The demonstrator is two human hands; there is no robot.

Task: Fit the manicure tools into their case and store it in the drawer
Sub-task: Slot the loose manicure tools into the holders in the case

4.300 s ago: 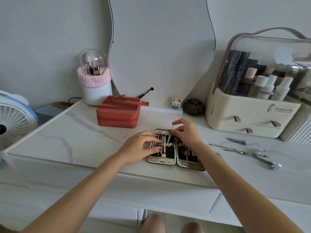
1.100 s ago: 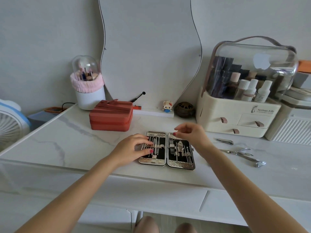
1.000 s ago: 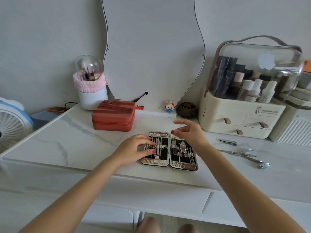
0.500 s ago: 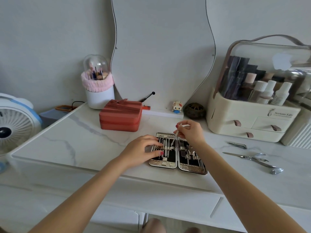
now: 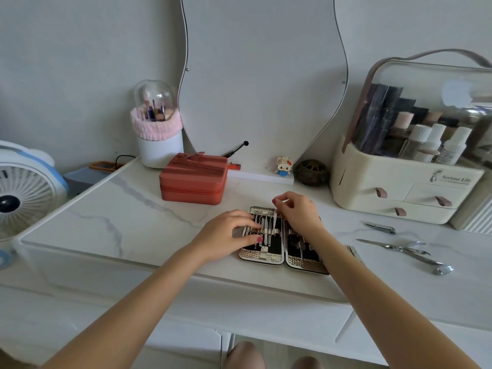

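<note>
- The manicure case (image 5: 285, 255) lies opened flat on the white marble surface (image 5: 133, 217), near its front edge, with its two halves side by side.
- The left hand (image 5: 226, 237) rests on the left half of the case; its fingers (image 5: 246, 237) are bent and press down on the elastic strap and the tools seated there, thumb tip near the middle of that half.
- The right hand (image 5: 299, 213) hovers over the far end of the case, above the hinge line; thumb and forefinger are pinched narrow on the top end of a thin metal tool (image 5: 274, 222).
- That tool stands tilted, its lower end pointing into the left half among the other seated tools.
- The right half of the case shows further tools under the right wrist, partly hidden.
- Loose on the surface to the right, well apart from the case: a nail clipper (image 5: 380, 228), a pair of scissors (image 5: 399, 245) and a larger nipper (image 5: 436, 266) touching the scissors' handles.
- A flat tool end (image 5: 355, 253) shows just beside the right forearm; what it is I cannot tell.
- Behind the case stand a red zip box (image 5: 194, 182) and a cream cosmetics organiser (image 5: 404, 182) with small drawers.
</note>
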